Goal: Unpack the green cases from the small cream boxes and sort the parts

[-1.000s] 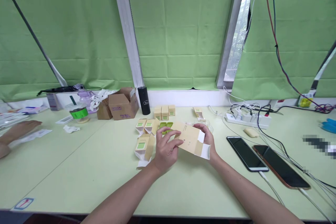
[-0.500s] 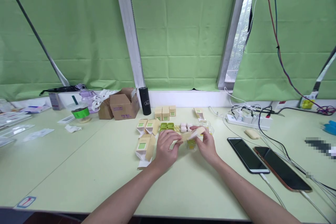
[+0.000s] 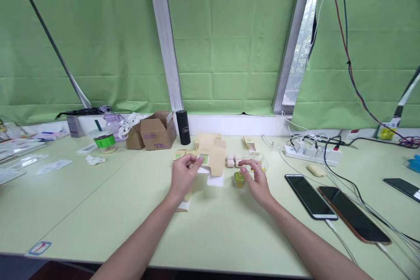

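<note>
A flattened beige carton (image 3: 215,155) with a green-framed window is pinched by one edge between the thumb and fingers of my left hand (image 3: 183,175). White flaps hang from its lower side. My right hand (image 3: 257,183) has thumb and forefinger apart and holds nothing. Just left of its fingertips stands a small clear container with a green top (image 3: 239,178); whether they touch I cannot tell. Small pale pink pieces (image 3: 230,161) sit behind it, beside clear plastic packaging (image 3: 263,162). Opened beige boxes (image 3: 179,155) are partly hidden behind my left hand and the carton.
Two phones, one white-framed (image 3: 311,197) and one brown-cased (image 3: 352,214), lie right with charging cables. A power strip (image 3: 311,155) is behind them. A black bottle (image 3: 183,127) and cardboard box (image 3: 159,133) stand at the back; a green-banded cup (image 3: 105,141) is left.
The carton turns so its windowed side shows, and moves left with my left hand. My right hand lets go of it and its fingers part. The other person's arm has left the view.
</note>
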`<state>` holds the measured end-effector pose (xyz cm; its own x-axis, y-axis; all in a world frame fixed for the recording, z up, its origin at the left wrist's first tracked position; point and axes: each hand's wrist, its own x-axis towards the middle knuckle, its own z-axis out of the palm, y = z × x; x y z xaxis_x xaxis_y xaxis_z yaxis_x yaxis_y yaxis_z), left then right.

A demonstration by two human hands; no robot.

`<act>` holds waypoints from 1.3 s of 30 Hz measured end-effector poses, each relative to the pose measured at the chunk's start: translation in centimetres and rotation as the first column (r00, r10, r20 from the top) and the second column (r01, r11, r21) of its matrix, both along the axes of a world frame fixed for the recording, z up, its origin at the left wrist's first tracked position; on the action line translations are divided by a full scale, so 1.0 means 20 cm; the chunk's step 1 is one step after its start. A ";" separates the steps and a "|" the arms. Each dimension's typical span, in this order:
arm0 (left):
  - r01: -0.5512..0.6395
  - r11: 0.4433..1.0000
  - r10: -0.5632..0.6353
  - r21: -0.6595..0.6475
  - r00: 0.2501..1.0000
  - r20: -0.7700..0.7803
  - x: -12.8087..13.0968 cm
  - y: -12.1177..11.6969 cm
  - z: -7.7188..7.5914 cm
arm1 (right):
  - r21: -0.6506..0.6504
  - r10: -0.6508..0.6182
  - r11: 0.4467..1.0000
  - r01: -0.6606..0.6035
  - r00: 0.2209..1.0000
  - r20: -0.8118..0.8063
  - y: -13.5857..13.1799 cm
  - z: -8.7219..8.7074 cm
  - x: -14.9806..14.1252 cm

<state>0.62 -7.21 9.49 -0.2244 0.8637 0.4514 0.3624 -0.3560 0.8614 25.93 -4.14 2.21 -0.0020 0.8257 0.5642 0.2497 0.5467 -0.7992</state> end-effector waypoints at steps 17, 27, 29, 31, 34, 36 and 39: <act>-0.342 0.846 0.187 -0.409 0.909 -0.373 -0.90 -0.24 -0.17 | -0.011 -0.066 0.998 0.067 0.996 0.056 0.07 -0.07 0.04; -0.291 0.850 0.109 -0.439 0.913 -0.394 -0.75 -0.14 -0.20 | -0.005 -0.058 0.998 0.059 0.994 0.095 0.08 -0.08 0.05; -0.281 0.851 0.090 -0.443 0.910 -0.405 -0.74 -0.13 -0.21 | -0.009 -0.056 0.998 0.058 0.994 0.093 0.08 -0.08 0.05; -0.296 0.849 0.080 -0.439 0.891 -0.446 -0.73 -0.13 -0.21 | -0.010 -0.062 0.998 0.063 0.995 0.083 0.08 -0.08 0.05; -0.356 0.835 0.059 -0.419 0.816 -0.575 -0.72 -0.15 -0.19 | 0.002 -0.082 0.997 0.082 0.994 0.070 0.09 -0.08 0.05; -0.407 0.848 0.083 -0.340 0.735 -0.673 -0.70 -0.16 -0.15 | 0.010 -0.097 0.995 0.096 0.993 0.068 0.10 -0.08 0.06; -0.475 0.880 0.291 -0.019 0.569 -0.769 -0.64 -0.18 -0.09 | 0.013 -0.121 0.993 0.121 0.991 0.064 0.11 -0.07 0.08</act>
<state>-12.24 -10.81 7.68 -0.2350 0.8641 0.4450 0.9534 0.1158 0.2787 27.50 -1.94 0.76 0.0611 0.8167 0.5738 0.3650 0.5168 -0.7744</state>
